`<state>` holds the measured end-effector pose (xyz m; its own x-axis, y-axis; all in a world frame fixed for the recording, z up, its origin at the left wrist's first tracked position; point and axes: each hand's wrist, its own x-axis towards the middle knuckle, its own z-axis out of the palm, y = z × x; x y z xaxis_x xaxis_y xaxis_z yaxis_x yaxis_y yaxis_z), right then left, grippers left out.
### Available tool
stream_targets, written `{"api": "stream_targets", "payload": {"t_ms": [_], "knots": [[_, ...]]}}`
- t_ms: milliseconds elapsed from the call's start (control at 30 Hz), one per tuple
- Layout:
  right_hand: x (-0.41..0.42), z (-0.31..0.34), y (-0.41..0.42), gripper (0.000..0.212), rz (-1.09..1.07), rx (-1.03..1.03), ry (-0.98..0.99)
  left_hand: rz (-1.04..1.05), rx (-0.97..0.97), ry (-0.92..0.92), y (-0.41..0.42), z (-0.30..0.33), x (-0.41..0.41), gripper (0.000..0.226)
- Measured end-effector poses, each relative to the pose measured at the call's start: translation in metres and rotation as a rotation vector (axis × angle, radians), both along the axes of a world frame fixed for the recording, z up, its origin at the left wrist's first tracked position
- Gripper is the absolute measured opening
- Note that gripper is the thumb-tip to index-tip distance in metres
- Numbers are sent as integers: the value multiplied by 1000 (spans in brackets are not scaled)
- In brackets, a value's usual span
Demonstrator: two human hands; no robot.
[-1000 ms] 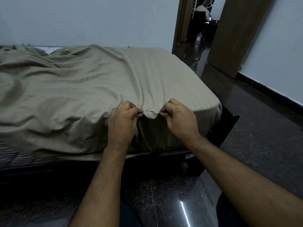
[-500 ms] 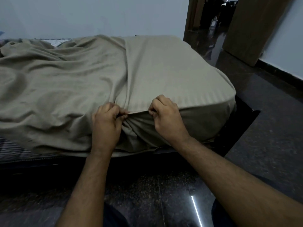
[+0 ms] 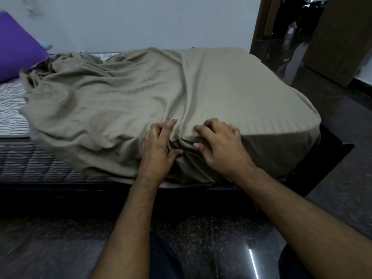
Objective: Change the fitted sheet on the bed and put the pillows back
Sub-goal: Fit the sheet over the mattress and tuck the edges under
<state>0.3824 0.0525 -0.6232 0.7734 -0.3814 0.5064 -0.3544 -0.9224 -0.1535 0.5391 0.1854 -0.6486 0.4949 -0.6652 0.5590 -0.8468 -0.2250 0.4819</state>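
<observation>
Bunching between spread fingers (image 3: 169, 123) of both hands, the sheet (image 3: 120, 109).

You are looking at open floor (image 3: 340, 178) lying free to the right of the bed frame (image 3: 330, 158). On the left, bunched sheet (image 3: 100, 109) is crowding the striped mattress (image 3: 12, 109), and a purple pillow (image 3: 16, 47) is blocking the far left corner.

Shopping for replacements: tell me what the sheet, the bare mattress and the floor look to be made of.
Fitted sheet: soft woven cloth, likely cotton, matte khaki with faint tone-on-tone stripes; it creases softly. Mattress: striped ticking fabric; its side panel looks quilted. Floor: dark polished speckled stone, probably granite; it mirrors a light streak.
</observation>
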Motion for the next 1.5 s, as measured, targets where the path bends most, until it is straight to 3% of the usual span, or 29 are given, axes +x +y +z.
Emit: {"api": "stream_targets", "payload": {"t_ms": [233,333,433,600,767,933,1033,1100,1133,1267,1400,1433,1500], "knots": [[55,12,46,42,146,-162,-59,347,-150,-76,48,4,31,24],[85,4,58,39,149,-167,-17,355,-131,-127,53,10,42,9],[107,2,60,24,121,-81,-39,345,-103,-148,71,15,48,10],[129,-22,107,29,268,-280,-28,548,92,-137,144,-9,73,21],[146,-17,103,26,276,-269,-68,484,255,-169,123,5,82,4],[195,38,75,29,328,-9,108,288,-63,-219,119,63,107,43],[234,61,57,40,307,79,307,290,215,-286,117,75,166,41],[267,65,50,47,314,130,334,395,370,-166,119,72,218,63],[283,62,48,49,330,158,309,444,345,-70,120,65,234,68],[369,32,58,70,400,226,337,549,167,12,115,32,265,56],[428,17,82,76,368,216,418,612,353,249,110,46,316,43],[429,13,85,77,339,216,395,635,356,235,109,48,324,39],[419,8,89,78,251,231,283,725,376,27,107,42,320,30]]}}
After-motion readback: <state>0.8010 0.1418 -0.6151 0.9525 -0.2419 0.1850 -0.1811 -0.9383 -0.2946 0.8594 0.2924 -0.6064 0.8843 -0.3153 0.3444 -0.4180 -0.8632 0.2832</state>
